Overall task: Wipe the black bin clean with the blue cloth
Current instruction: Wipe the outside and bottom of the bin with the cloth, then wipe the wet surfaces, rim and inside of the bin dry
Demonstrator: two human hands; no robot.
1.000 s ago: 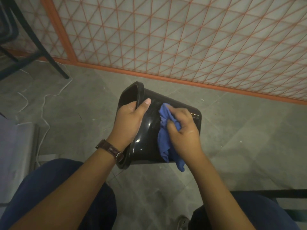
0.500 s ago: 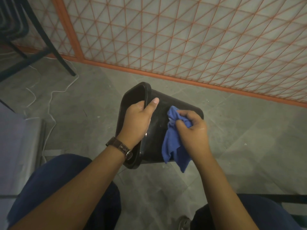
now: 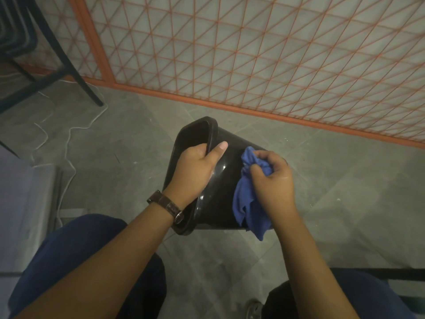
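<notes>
Two knees (image 3: 76,256) in dark blue trousers frame the bottom of the view, the person seated above a grey tiled floor (image 3: 345,203). The left hand (image 3: 195,171), a brown watch (image 3: 166,204) on its wrist, grips the rim of the bin (image 3: 220,187), fingers curled inside the opening and thumb lying along the outer wall. The bin is held tipped on its side between the knees, off the floor, mouth facing left. The right hand (image 3: 271,178) is closed around the bunched cloth (image 3: 248,201), pressing it against the bin's glossy outer side; a loose end hangs below. Beyond, a white cord (image 3: 69,143) trails over the floor, and an orange lattice screen (image 3: 253,54) stands behind, with black chair legs (image 3: 69,65) far left
</notes>
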